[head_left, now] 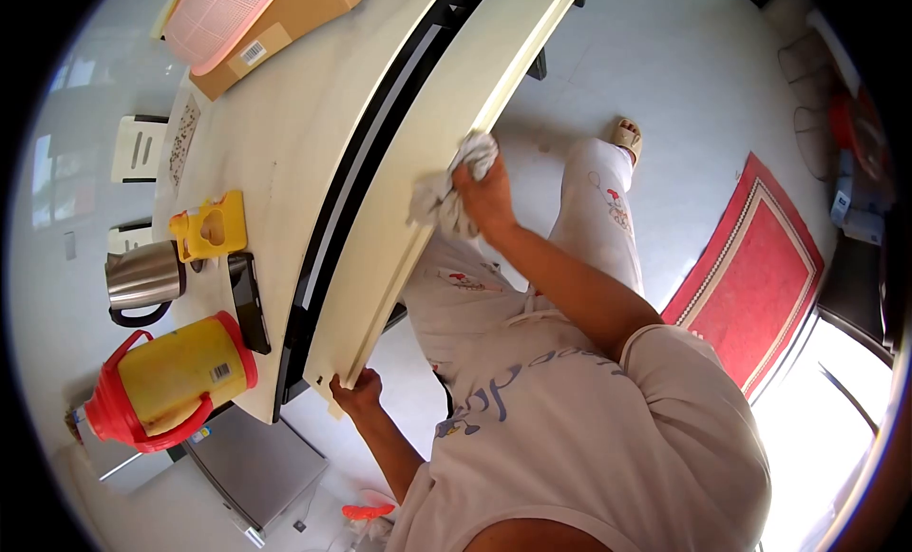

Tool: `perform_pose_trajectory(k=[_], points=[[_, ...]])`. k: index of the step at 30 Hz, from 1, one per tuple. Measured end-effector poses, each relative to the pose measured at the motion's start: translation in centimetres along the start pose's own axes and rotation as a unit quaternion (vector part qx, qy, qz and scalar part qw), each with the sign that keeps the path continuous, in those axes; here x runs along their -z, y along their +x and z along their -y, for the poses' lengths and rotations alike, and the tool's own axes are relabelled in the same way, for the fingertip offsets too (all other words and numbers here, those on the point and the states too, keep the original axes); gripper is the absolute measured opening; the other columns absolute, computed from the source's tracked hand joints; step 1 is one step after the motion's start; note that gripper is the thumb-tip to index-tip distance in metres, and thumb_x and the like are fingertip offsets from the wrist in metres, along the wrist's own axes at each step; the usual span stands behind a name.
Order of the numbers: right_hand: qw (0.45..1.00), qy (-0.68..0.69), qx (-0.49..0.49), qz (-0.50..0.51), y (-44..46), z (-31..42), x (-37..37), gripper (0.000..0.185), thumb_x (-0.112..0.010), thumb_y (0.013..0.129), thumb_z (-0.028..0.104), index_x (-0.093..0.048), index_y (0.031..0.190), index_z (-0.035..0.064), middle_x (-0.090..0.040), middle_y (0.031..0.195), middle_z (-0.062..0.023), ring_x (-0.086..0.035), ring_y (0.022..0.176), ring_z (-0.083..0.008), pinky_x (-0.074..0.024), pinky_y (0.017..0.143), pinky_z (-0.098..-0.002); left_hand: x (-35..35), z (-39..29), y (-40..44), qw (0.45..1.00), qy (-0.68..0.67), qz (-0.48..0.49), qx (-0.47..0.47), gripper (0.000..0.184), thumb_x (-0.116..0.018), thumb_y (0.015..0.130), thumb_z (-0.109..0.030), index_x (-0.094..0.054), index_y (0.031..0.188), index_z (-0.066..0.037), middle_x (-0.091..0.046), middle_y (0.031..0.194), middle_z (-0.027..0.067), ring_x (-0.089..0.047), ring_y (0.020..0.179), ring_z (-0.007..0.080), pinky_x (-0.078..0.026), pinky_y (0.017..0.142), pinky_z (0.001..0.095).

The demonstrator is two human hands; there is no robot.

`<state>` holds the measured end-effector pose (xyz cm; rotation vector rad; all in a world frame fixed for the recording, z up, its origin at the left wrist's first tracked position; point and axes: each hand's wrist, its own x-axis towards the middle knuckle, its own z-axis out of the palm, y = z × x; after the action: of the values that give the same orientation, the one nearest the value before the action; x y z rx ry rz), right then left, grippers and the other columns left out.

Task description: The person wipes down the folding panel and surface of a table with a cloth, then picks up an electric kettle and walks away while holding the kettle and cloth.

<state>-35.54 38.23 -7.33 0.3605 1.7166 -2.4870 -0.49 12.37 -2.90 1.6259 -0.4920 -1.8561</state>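
My right hand (pixel 486 199) is closed around a crumpled greyish-white cloth (pixel 442 199). The cloth rests against the raised outer edge of a long cream panel (pixel 404 162) that runs along the table's side. At the panel's near end, my left hand (pixel 357 394) has its fingers bent around the lower corner. A black strip with a grey band (pixel 328 210) lies between the panel and the cream tabletop (pixel 294 124).
On the tabletop are a yellow-and-red thermos (pixel 180 376), a steel kettle (pixel 144 275), a yellow holder (pixel 214 227), a black flat object (pixel 249 303), and a cardboard box (pixel 275 39) with a pink basket (pixel 214 20). A red mat (pixel 746 276) lies on the floor.
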Motion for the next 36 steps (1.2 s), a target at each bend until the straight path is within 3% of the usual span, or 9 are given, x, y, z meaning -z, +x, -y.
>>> perform_pose_trajectory(k=[2, 8, 13, 18, 20, 28, 32, 34, 36], points=[[0.997, -0.014, -0.022, 0.074, -3.5, -0.5, -0.8, 0.05, -0.069, 0.088, 0.011, -0.048, 0.132, 0.0011, -0.066, 0.116, -0.0134, -0.063, 0.109, -0.0245, -0.0504, 0.093, -0.0358, -0.2, -0.1, -0.5, 1.0, -0.02, 0.003, 0.005, 0.036, -0.058, 0.086, -0.036, -0.064, 0.114, -0.013, -0.068, 0.101, 0.0026, -0.062, 0.084, 0.0201, -0.047, 0.068, 0.0336], [0.986, -0.022, -0.089, 0.14, -7.7, -1.3, -1.8, 0.064, -0.074, 0.081, 0.009, -0.045, 0.138, -0.0003, -0.065, 0.121, -0.0148, -0.061, 0.115, -0.0256, -0.0473, 0.1, -0.0344, -0.3, 0.3, -0.7, 0.999, -0.05, 0.005, 0.005, 0.036, -0.06, 0.091, -0.035, -0.062, 0.118, -0.012, -0.068, 0.104, 0.0042, -0.062, 0.089, 0.021, -0.048, 0.072, 0.0341], [0.997, -0.022, -0.022, 0.068, 1.8, 1.5, 1.4, 0.041, -0.075, 0.08, 0.001, -0.057, 0.118, 0.0026, -0.068, 0.101, -0.0085, -0.065, 0.088, -0.0187, -0.0558, 0.076, -0.0331, 0.2, 0.1, -1.6, 0.998, -0.058, 0.024, 0.01, 0.031, -0.059, 0.096, -0.033, -0.061, 0.118, -0.012, -0.067, 0.104, 0.0042, -0.062, 0.088, 0.0213, -0.048, 0.072, 0.0336], [0.999, -0.009, 0.03, -0.016, 13.3, 4.6, 5.8, 0.023, -0.076, 0.083, 0.005, -0.069, 0.105, 0.0018, -0.072, 0.096, -0.0091, -0.067, 0.081, -0.0177, -0.0558, 0.069, -0.0326, -0.3, 0.7, -2.0, 0.998, -0.062, 0.018, -0.001, 0.028, -0.058, 0.098, -0.032, -0.06, 0.116, -0.01, -0.067, 0.102, 0.0035, -0.062, 0.087, 0.0203, -0.05, 0.071, 0.0324], [0.999, 0.02, 0.027, -0.031, 16.6, 5.2, 7.0, 0.034, -0.077, 0.083, 0.007, -0.064, 0.114, -0.002, -0.071, 0.102, -0.0128, -0.07, 0.084, -0.0215, -0.0582, 0.072, -0.0344, -0.8, 1.0, -2.5, 0.996, -0.078, 0.032, -0.008, 0.027, -0.058, 0.098, -0.031, -0.06, 0.116, -0.01, -0.067, 0.101, 0.0035, -0.062, 0.086, 0.02, -0.05, 0.071, 0.032], [0.998, 0.012, -0.051, -0.017, 6.7, 3.7, 2.4, 0.033, -0.07, 0.086, 0.005, -0.061, 0.118, -0.0005, -0.069, 0.104, -0.0106, -0.068, 0.089, -0.0202, -0.0573, 0.075, -0.034, -1.2, 1.4, -3.0, 0.996, -0.084, 0.001, -0.025, 0.026, -0.057, 0.1, -0.028, -0.058, 0.118, -0.009, -0.063, 0.102, 0.0044, -0.059, 0.086, 0.0189, -0.047, 0.071, 0.0309], [0.992, -0.04, -0.073, 0.096, -4.4, -0.4, -1.4, 0.032, -0.068, 0.089, 0.007, -0.06, 0.12, 0.002, -0.068, 0.107, -0.009, -0.065, 0.092, -0.0187, -0.054, 0.078, -0.0325, -1.0, 1.4, -2.8, 0.996, -0.089, 0.009, -0.017, 0.027, -0.058, 0.099, -0.029, -0.059, 0.117, -0.009, -0.065, 0.103, 0.0054, -0.06, 0.084, 0.0201, -0.048, 0.071, 0.0313], [0.971, -0.071, -0.192, 0.126, -10.1, -1.1, -3.8, 0.03, -0.066, 0.09, 0.008, -0.061, 0.118, 0.0011, -0.068, 0.106, -0.0089, -0.065, 0.09, -0.018, -0.0528, 0.078, -0.031, -0.6, 1.2, -2.4, 0.995, -0.095, 0.021, -0.009, 0.026, -0.059, 0.098, -0.029, -0.062, 0.115, -0.009, -0.069, 0.101, 0.0061, -0.064, 0.083, 0.0219, -0.05, 0.071, 0.0321], [0.962, -0.045, -0.22, 0.155, -14.3, -1.7, -5.8, 0.029, -0.066, 0.089, 0.008, -0.061, 0.117, 0.0006, -0.068, 0.107, -0.0089, -0.065, 0.092, -0.0178, -0.0522, 0.08, -0.0307, -0.2, 1.1, -2.2, 0.995, -0.094, 0.03, -0.01, 0.027, -0.059, 0.098, -0.028, -0.062, 0.116, -0.008, -0.069, 0.104, 0.0061, -0.064, 0.086, 0.0217, -0.05, 0.072, 0.0319]])
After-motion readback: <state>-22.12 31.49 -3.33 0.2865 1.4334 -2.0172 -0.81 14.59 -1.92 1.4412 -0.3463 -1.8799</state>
